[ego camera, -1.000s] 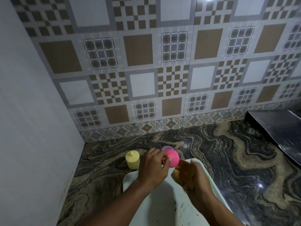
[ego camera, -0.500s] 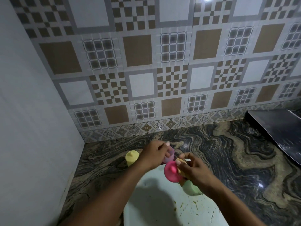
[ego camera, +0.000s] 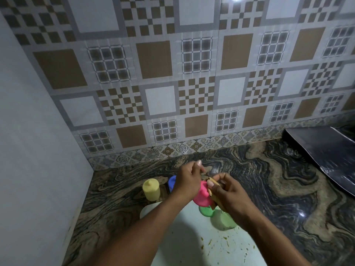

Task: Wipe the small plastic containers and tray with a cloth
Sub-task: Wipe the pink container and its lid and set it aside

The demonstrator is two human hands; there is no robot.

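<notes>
The left hand (ego camera: 189, 180) curls around a smooth pink cup (ego camera: 201, 196) above the white tray (ego camera: 184, 237). The right hand (ego camera: 228, 192) pinches a tan cloth (ego camera: 215, 198) against it.

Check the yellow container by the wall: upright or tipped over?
Upright. The yellow container stands on its base on the counter, rounded top up, left of both hands and untouched.
</notes>
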